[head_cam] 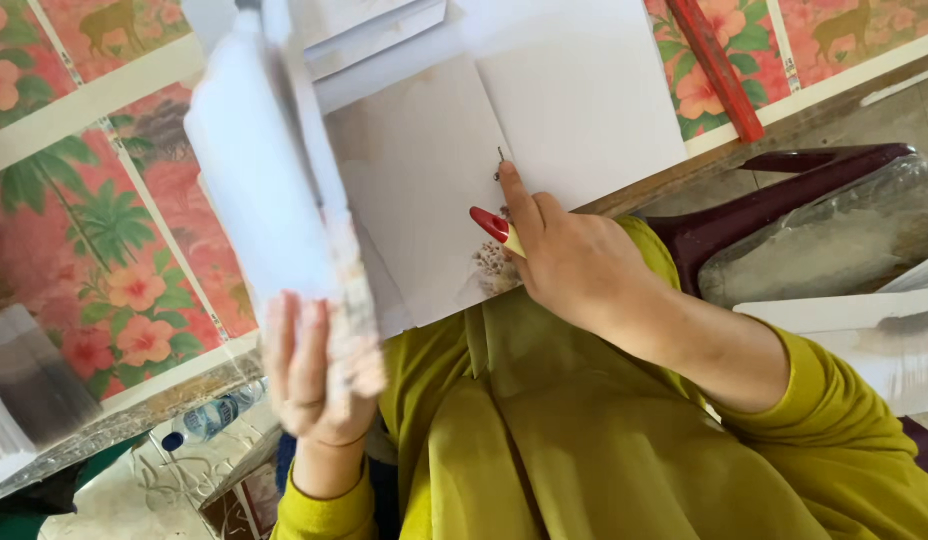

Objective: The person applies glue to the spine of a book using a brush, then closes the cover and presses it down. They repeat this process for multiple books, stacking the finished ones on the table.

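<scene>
Head | red-handled tool (496, 228) in right hand (574, 262) | tip points up-screen

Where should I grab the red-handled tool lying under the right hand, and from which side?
Take the red-handled tool by the red end that pokes out left of the right hand, coming from the left. Its metal tip points up onto the white paper, and the rest is covered by the hand.

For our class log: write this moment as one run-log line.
left hand: holds paper stack | right hand: grips red-handled tool on white sheets
</scene>
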